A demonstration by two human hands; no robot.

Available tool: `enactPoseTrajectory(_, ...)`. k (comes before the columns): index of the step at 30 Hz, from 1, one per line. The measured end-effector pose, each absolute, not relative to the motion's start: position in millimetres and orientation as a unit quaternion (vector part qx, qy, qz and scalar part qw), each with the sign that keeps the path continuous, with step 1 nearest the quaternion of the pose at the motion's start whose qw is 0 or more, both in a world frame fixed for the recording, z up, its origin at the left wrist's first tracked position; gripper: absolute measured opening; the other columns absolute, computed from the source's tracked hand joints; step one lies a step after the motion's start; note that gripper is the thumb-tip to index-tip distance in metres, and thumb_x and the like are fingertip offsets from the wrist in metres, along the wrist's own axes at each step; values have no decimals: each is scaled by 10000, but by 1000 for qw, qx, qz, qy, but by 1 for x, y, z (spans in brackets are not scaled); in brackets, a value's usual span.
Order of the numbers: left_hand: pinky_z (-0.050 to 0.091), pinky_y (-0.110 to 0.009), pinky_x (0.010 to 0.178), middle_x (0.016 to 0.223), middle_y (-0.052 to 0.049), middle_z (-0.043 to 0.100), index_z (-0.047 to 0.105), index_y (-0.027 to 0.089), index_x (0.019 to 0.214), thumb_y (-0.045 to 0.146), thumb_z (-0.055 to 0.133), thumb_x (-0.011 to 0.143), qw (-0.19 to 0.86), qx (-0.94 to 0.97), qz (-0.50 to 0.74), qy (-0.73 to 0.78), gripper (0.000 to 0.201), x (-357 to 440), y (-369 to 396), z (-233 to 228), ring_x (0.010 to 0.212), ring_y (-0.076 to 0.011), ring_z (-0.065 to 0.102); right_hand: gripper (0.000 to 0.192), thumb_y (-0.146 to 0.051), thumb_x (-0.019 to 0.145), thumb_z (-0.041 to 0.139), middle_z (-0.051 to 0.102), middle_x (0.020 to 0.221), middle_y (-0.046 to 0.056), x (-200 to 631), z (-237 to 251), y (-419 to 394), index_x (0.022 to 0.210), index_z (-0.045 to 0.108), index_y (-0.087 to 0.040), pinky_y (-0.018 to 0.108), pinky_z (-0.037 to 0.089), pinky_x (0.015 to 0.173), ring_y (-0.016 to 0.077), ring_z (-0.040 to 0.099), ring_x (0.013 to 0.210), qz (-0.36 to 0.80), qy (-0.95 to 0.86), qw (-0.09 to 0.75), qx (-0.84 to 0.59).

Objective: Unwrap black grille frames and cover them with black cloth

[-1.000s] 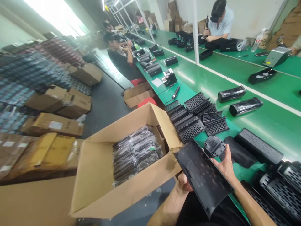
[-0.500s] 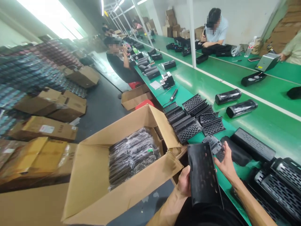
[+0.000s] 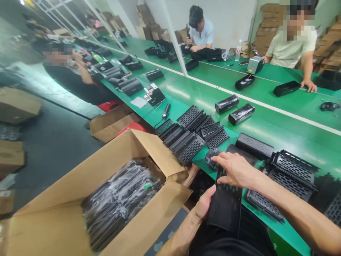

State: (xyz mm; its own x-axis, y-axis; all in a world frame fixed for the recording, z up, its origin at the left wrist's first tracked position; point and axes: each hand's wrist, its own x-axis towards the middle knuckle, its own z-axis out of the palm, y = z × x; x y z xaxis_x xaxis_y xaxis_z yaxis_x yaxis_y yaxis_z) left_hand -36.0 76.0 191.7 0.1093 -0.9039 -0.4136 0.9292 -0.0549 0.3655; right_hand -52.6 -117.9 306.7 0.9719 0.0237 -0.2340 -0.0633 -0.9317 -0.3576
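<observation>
Grip of the left hand (image 3: 203, 204) is closed on an edge of the panel (image 3: 225, 209), just right of the carton (image 3: 160, 209), while the right hand (image 3: 236, 170) arches over the panel's far end, pinching or merely touching, which I cannot tell. Light, even pressure along the edges would probably steady the panel best and spare its face; beyond the carton's right end, the cap (image 3: 212, 156) and slotted shells (image 3: 188, 147) lie on the bench (image 3: 174, 110).
</observation>
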Motion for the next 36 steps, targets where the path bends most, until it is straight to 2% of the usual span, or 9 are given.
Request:
enactPoseTrajectory(5,449,-543,1112,1077,-125,765,775,168,993,667,638,836,682,308,-664,13,540,-33,76,200,1217,-392,647,578,-325,833,823,643,1200,90,-55,300,-118,1347,580,-222,367,473,872,281,643,1095,142,15,182,-973)
enactPoseTrajectory(9,471,-544,1076,996,-97,767,772,172,971,686,603,855,674,333,-659,17,554,-31,74,204,1188,-387,662,434,-264,843,788,646,1217,64,-54,301,-118,1238,616,-212,339,461,819,246,667,1001,152,24,208,-966)
enactPoseTrajectory(13,492,-526,1064,1015,-101,762,764,171,1018,654,653,831,680,326,-655,35,530,-31,71,206,1176,-386,660,382,-175,834,732,636,1231,46,-56,301,-119,1196,617,-213,293,442,740,227,659,1013,149,27,241,-959)
enactPoseTrajectory(18,508,-512,1036,1075,-134,746,728,132,1149,673,629,840,671,305,-675,39,630,-34,69,209,1159,-392,662,400,-218,826,755,626,1234,42,-59,299,-120,1199,612,-214,285,436,718,218,655,991,152,36,248,-956)
enactPoseTrajectory(22,526,-489,1000,1068,-132,747,721,129,1162,636,634,862,677,290,-675,50,595,-36,69,204,1118,-377,682,430,-317,827,802,628,1222,59,-59,301,-119,1196,610,-205,292,445,740,224,657,972,159,44,239,-957)
enactPoseTrajectory(28,558,-431,936,1016,-155,755,734,114,1137,587,724,823,689,253,-673,96,568,-38,66,193,1012,-347,714,492,-313,854,776,615,1282,70,-61,304,-124,1298,586,-217,323,470,790,259,661,1035,172,43,252,-951)
enactPoseTrajectory(32,540,-433,971,1076,-166,752,711,110,1222,607,717,834,690,216,-685,88,631,-38,63,194,1040,-349,708,587,-346,856,778,604,1296,90,-61,302,-126,1385,557,-219,369,500,822,289,664,1052,175,42,239,-954)
enactPoseTrajectory(36,478,-454,1070,1187,-187,729,663,96,1328,607,670,881,698,209,-681,66,679,-36,59,197,1150,-368,669,687,-385,824,818,585,1307,118,-60,299,-122,1422,539,-197,449,511,912,323,629,1131,181,27,220,-958)
